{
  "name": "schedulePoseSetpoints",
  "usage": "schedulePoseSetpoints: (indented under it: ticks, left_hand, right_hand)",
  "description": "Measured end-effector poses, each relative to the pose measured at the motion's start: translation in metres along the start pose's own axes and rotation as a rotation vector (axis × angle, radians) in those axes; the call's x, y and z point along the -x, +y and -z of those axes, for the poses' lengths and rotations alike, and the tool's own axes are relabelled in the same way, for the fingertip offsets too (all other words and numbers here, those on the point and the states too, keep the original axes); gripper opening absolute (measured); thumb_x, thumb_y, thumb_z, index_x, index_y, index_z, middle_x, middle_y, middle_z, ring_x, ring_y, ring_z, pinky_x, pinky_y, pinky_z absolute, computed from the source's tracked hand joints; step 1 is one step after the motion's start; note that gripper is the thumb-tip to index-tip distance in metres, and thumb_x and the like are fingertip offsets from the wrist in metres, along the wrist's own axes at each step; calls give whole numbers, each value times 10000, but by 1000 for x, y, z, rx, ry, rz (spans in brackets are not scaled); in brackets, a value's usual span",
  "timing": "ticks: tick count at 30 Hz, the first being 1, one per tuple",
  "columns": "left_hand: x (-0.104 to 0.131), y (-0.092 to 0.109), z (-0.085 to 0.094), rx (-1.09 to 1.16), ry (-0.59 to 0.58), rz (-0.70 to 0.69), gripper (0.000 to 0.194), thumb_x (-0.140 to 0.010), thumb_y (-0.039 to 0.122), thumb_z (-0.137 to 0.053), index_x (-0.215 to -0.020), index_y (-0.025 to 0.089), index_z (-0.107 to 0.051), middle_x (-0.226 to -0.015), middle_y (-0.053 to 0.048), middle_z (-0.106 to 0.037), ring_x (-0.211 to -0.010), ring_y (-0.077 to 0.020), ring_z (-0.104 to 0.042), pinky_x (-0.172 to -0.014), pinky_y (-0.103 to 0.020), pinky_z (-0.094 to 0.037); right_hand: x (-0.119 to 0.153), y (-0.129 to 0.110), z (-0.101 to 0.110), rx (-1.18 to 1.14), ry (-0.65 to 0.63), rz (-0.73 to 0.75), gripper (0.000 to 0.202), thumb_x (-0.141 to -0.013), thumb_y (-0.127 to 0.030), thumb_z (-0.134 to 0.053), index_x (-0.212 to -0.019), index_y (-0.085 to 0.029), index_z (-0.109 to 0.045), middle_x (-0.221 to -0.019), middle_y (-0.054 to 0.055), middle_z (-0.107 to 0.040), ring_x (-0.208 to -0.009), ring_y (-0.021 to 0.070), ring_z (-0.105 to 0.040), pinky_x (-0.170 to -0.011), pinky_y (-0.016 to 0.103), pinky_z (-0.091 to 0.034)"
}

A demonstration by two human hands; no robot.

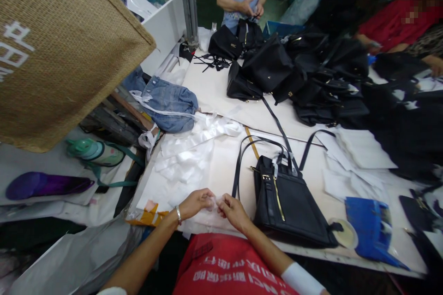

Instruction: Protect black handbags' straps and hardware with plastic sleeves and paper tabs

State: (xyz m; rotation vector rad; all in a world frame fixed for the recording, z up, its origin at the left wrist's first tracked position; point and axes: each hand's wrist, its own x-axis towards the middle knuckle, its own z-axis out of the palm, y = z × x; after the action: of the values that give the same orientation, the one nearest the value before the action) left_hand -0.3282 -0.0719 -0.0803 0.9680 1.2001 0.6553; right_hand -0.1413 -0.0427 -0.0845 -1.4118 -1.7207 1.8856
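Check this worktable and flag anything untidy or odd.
Thin white material lies crumpled in a loose heap beyond the left hand. The blue denim bag past it stands out against the many black handbags, and the orange tape at the near left corner of the table looks ragged. Nothing looks clearly spilled.

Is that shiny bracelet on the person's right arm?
No, the silver bracelet sits at the wrist, just behind the left hand.

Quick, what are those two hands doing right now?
Left hand: closed, seemingly pinching a white bit, too blurred to identify.
Right hand: closed, fingertips seemingly pinching the same white bit.
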Motion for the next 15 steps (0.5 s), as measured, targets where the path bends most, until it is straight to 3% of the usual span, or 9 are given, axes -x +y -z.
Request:
schedulePoseSetpoints:
  ticks: [6,12,15]
  left_hand:
    - [-7,-7,-5,147,20,31,201,-665,270,-688,-773,140,-579,-638,4,-622,-535,-117,-569,-545,-244,-445]
    - [-6,-20,-2,200,104,55,223,-684,322,-674,-699,131,-559,-570,-6,-609,-503,-126,-562,-520,-264,-456]
    - [-4,-29,3,230,156,56,237,-696,343,-665,-693,126,-568,-588,-18,-624,-517,-125,-571,-553,-274,-464]
  right_hand:
    - [-3,-9,-1,372,17,76,366,-925,-425,-358,-682,-194,-505,-576,-26,-591,-535,98,-541,-564,199,-374]
    - [-10,2,-1,478,-2,-72,384,-946,-438,-297,-756,-195,-526,-608,-2,-638,-484,106,-563,-523,202,-379]
    - [-9,14,8,593,114,-171,239,-919,-361,-391,-935,-158,-517,-797,103,-681,-692,182,-644,-625,252,-417]
